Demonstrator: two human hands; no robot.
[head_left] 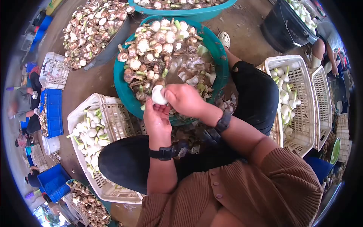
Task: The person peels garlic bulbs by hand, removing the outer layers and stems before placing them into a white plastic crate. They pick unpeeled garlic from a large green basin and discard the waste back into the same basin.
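A white garlic bulb (159,95) is held over the near edge of a round teal tub (120,85). The fingers of my left hand (157,118) are closed around it from below. My right hand (184,99) is curled tight against the bulb's right side, its thumb and fingertips at the skin; the inside of that fist is hidden. Unpeeled garlic (151,45) with brown skins and cut stems heaps up in the tub's left and far part. Loose peeled-off skins (193,70) lie in its right part.
White plastic crates of clean garlic stand to my left (109,185) and right (298,145). Behind the tub are another teal tub (196,16) and a garlic-filled grey basin (113,51). A black bucket (278,32) stands far right. Other people (24,106) sit at both sides.
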